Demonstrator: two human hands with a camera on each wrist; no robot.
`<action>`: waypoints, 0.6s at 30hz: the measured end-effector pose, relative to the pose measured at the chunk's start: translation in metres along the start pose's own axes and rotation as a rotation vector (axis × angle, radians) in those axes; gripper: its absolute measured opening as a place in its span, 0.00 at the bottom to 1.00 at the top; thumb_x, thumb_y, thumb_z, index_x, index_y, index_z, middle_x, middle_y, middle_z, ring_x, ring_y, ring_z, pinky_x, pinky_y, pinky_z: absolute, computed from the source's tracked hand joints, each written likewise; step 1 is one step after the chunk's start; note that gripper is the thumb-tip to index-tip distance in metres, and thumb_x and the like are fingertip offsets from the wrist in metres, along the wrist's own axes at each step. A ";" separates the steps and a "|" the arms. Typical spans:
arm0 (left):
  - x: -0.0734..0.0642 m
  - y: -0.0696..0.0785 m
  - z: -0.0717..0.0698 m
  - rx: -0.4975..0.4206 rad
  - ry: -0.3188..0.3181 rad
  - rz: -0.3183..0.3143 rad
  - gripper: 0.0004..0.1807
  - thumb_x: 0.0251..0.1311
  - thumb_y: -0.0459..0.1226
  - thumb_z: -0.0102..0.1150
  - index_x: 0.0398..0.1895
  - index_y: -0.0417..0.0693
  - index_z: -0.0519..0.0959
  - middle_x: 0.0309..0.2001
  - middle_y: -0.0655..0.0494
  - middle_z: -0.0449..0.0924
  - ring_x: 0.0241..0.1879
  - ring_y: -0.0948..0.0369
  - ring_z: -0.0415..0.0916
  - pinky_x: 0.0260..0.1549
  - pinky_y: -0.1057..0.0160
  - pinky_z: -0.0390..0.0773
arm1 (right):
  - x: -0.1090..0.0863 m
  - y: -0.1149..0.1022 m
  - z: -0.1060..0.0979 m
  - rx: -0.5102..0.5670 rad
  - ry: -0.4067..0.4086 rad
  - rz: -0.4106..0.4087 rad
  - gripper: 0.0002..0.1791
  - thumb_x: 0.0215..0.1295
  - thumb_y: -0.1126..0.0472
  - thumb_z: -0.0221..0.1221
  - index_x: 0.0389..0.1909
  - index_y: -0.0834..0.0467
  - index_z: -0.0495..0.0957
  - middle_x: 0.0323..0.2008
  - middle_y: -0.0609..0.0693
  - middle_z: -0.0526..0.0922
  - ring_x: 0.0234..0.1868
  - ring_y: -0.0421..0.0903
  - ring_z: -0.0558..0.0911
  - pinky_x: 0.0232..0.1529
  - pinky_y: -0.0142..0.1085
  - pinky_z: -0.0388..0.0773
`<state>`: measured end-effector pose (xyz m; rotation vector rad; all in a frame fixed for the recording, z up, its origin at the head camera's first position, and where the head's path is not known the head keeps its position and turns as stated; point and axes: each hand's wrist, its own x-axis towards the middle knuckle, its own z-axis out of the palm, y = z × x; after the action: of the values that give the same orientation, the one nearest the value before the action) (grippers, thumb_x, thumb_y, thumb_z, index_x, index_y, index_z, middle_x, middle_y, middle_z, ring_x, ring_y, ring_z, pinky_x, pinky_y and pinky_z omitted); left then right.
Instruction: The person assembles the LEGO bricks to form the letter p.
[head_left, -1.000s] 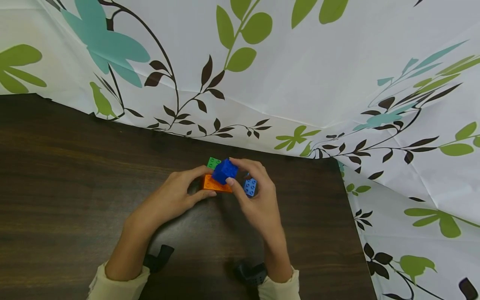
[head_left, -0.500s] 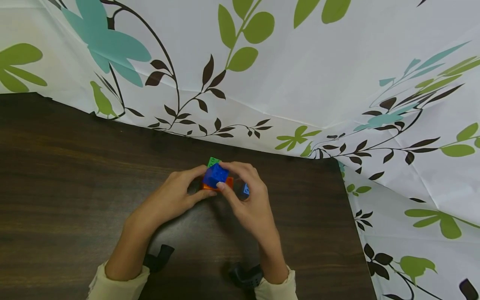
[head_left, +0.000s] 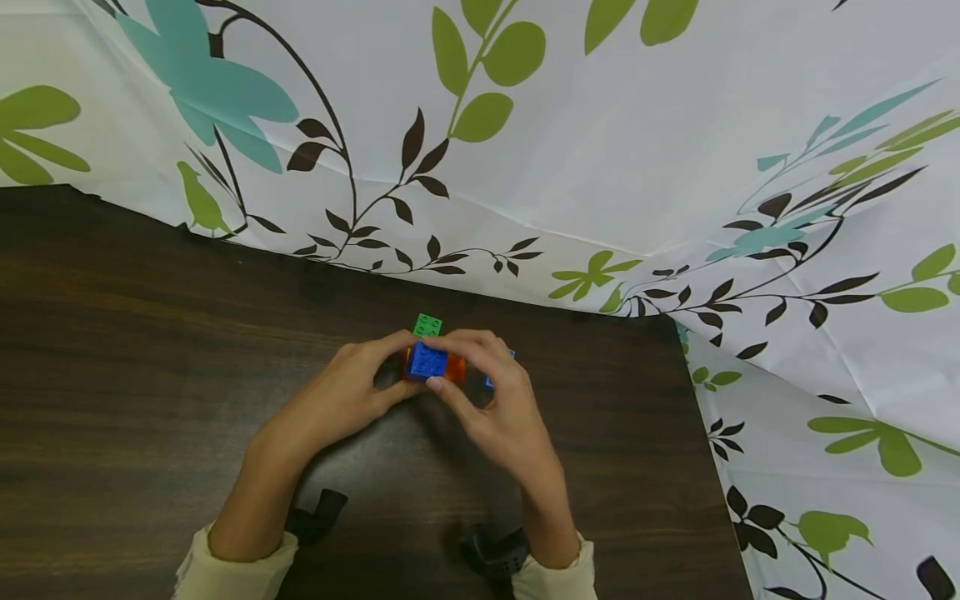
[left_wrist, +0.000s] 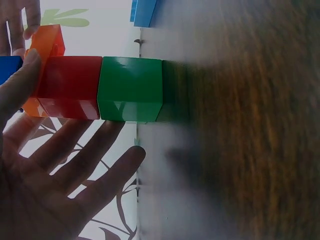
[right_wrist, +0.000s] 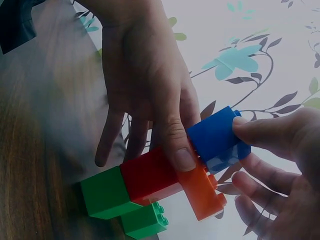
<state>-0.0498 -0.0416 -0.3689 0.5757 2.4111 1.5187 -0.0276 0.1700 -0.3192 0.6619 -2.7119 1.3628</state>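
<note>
A short tower has a green brick (left_wrist: pixel 131 89) at its base, a red brick (left_wrist: pixel 72 86) on that and a longer orange brick (right_wrist: pixel 201 192) across the top. My left hand (head_left: pixel 348 383) grips the tower, its thumb pressed along the orange brick and the other fingers behind. Between thumb and fingertips my right hand (head_left: pixel 498 396) pinches a dark blue brick (head_left: pixel 427 361), studs up in the head view. The blue brick's underside is right at the orange studs, on the end nearest the left hand; the orange brick's other end shows bare studs.
Behind the tower lies a loose green brick (head_left: pixel 427 325) on the dark wood table (head_left: pixel 187 350). A lighter blue brick (left_wrist: pixel 145 12) is to the right, partly covered by the right hand in the head view. A leaf-patterned white cloth (head_left: pixel 570 167) borders the table's back and right.
The right hand has carried the dark blue brick leftward over the orange brick and turned it from tilted to level. The left hand has kept its grip on the tower.
</note>
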 end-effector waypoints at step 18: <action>-0.001 0.001 -0.001 0.005 0.016 -0.004 0.22 0.74 0.40 0.68 0.67 0.47 0.79 0.66 0.45 0.84 0.71 0.41 0.77 0.69 0.31 0.74 | 0.001 0.002 0.009 -0.085 0.038 -0.070 0.20 0.71 0.63 0.71 0.63 0.54 0.85 0.61 0.53 0.83 0.64 0.50 0.79 0.64 0.46 0.83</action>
<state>-0.0491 -0.0418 -0.3674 0.5621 2.4268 1.5224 -0.0278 0.1634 -0.3258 0.7099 -2.6728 1.2252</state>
